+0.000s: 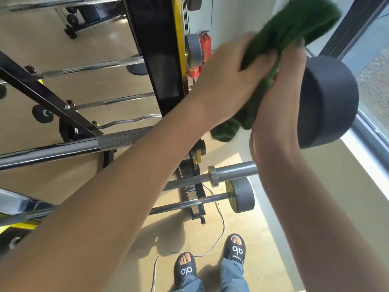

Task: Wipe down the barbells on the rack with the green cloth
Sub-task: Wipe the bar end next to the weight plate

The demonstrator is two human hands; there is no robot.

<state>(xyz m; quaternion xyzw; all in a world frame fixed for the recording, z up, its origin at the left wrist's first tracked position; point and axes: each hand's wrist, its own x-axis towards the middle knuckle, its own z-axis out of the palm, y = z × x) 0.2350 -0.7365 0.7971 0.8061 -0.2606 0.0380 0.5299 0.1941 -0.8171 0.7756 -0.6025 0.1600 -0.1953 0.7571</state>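
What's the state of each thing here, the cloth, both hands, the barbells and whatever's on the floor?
green cloth: bunched, held up in both hands
left hand: grips the cloth
right hand: grips the cloth
top barbell: lying across the rack, nothing touching its bar
dark weight plate: on the bar's end, beside the right hand
lower barbells: racked, untouched
fire extinguisher: upright by the wall
cable: loose on the floor

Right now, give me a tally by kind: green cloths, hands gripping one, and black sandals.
green cloth: 1
hands gripping it: 2, left hand and right hand
black sandals: 2
Total: 5
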